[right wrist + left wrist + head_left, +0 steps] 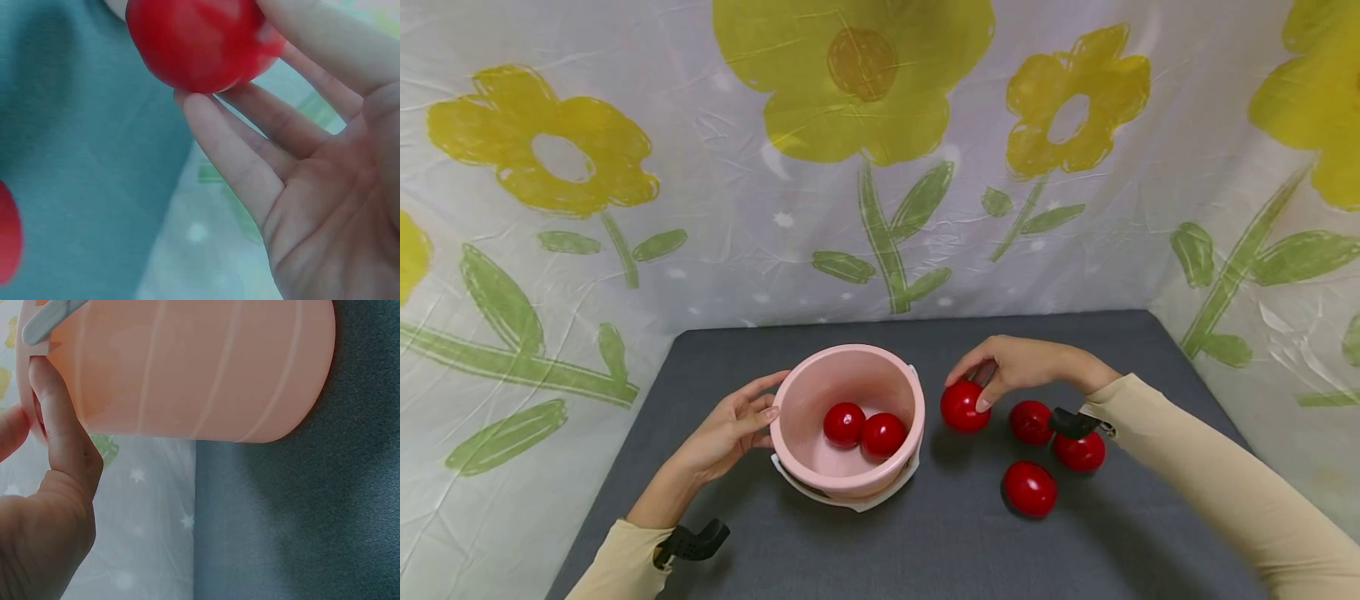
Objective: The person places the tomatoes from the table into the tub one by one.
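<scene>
Nearest me, left and right of the bucket, lie my two beige cloth sleeves [1217, 479]. Right of the bucket, three glossy, rounded red balls [1030, 490] rest on the dark, fine-woven tabletop [850, 562]. My left hand [737, 427] pinches the rim of the one smooth pink bucket [850, 482], round-mouthed, pale lines ringing its wall. Two balls [844, 424] sit inside. Just right of the bucket, my right hand [1011, 365] holds a sixth ball [962, 412] between thumb and fingers, above the table. Beyond the bucket hangs a wrinkled, flower-printed sheet [730, 275].
</scene>
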A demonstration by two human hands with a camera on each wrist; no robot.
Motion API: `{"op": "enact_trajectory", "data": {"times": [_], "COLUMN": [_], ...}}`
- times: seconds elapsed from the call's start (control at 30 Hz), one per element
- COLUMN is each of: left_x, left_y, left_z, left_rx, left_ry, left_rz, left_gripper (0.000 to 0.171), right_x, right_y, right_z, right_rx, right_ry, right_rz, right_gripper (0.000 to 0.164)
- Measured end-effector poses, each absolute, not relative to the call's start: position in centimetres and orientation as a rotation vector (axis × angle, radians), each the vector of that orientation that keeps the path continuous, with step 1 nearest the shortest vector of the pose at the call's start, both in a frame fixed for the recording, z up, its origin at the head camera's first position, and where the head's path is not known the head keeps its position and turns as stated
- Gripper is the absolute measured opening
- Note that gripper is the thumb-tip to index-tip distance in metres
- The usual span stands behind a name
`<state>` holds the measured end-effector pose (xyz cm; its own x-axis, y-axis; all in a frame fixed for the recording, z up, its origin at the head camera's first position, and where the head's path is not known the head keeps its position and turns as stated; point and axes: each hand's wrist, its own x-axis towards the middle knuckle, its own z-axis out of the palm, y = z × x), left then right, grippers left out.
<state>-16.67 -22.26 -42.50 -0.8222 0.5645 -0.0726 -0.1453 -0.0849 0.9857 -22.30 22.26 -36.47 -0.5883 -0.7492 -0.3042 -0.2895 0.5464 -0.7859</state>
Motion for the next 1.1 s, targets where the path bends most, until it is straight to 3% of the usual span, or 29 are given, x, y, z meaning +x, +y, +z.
{"op": "enact_trajectory", "data": {"times": [0.53, 1.1], "left_x": [-16.7, -16.8], "left_y": [-22.2, -22.4], "left_z": [-42.4, -42.7], "left_rx": [0.453, 0.461], "left_ry": [1.721, 1.716], "left_rz": [1.952, 1.954], "left_gripper": [0.062, 0.061], "right_x": [-23.7, -25.0], "right_y": [19.5, 10.9], "right_z": [-29.9, -29.4], "right_rx": [-1.009, -1.218], "right_ry": [2.116, 2.045], "right_rz": [-0.957, -0.849], "right_gripper": [0.052, 0.049]}}
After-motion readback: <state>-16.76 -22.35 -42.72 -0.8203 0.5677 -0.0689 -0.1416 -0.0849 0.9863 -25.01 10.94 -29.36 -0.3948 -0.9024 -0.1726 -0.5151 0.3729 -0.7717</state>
